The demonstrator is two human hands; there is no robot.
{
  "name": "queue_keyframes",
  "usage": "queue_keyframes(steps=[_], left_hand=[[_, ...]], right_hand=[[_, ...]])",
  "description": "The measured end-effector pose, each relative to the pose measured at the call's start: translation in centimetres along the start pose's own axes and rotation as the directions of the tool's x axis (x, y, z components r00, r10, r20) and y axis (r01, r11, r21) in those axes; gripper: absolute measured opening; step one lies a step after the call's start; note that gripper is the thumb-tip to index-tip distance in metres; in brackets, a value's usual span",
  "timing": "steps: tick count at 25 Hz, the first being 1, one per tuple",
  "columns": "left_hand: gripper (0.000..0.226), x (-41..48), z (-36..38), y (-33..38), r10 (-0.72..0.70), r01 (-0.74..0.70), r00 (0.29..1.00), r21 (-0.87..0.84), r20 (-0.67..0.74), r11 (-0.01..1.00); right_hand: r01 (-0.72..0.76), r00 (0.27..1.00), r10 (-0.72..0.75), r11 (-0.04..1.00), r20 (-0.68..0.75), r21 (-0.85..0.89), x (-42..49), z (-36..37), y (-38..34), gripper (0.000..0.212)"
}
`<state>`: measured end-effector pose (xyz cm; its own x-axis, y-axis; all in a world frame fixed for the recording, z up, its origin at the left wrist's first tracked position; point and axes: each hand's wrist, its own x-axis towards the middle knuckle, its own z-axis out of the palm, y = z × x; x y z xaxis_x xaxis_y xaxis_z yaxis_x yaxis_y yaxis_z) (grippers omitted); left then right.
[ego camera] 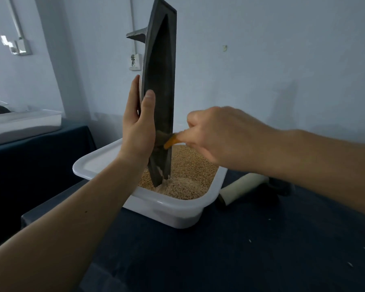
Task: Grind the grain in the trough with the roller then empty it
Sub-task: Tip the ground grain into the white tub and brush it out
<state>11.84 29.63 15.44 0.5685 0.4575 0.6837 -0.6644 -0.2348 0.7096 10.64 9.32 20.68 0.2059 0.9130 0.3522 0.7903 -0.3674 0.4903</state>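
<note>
Over the white plastic tub [89, 163] of tan grain [190, 171], the long dark boat-shaped trough [162, 81] stands on end, tip in the grain. Left hand [137, 127] clamps its side rim mid-length, thumb on the inner face. Right hand [215, 133] curls round an orange-handled brush [170, 141] at the channel. Probably heavy, rigid, top-heavy: keep the tip grounded and grip the rim.

A dark blue cloth covers the tabletop [261, 249], with a few pale specks [250, 240] scattered on it. Behind stands a pale blue-grey wall [282, 60] bearing a white socket [135, 62], a conduit [132, 17] rising from it, and a small fitting [225, 47]. At left, a second table [40, 148] carries a white tray [23, 119].
</note>
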Motion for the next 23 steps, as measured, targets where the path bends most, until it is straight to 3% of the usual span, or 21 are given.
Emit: queue_keyframes(steps=[4,10,15,20,23], left_hand=[[0.054,-0.2,0.0,0.0,0.023,-0.022,0.999,0.018,-0.039,1.0],[0.054,-0.1,0.1,-0.1,0.063,-0.063,0.997,0.016,-0.053,0.998],[0.055,-0.1,0.0,0.1,0.112,-0.11,0.992,0.044,-0.052,0.993],[0.053,-0.1,0.0,0.2,0.102,-0.102,0.995,0.014,-0.022,0.995],[0.052,-0.2,0.0,0.2,0.111,-0.112,0.994,-0.021,-0.019,0.994]], right_hand=[[0.127,0.968,-0.147,0.986,0.204,0.107,-1.9,0.1,0.5,0.028],[0.042,0.999,-0.042,0.998,-0.001,0.052,-1.5,-0.5,1.5,0.034],[0.146,0.973,-0.149,0.989,0.174,0.027,-1.8,0.0,0.4,0.028],[-0.051,0.993,0.053,0.999,-0.108,0.018,-0.7,-0.1,0.3,0.03],[-0.036,0.991,0.048,0.995,-0.127,0.089,-0.3,0.5,-1.4,0.028]])
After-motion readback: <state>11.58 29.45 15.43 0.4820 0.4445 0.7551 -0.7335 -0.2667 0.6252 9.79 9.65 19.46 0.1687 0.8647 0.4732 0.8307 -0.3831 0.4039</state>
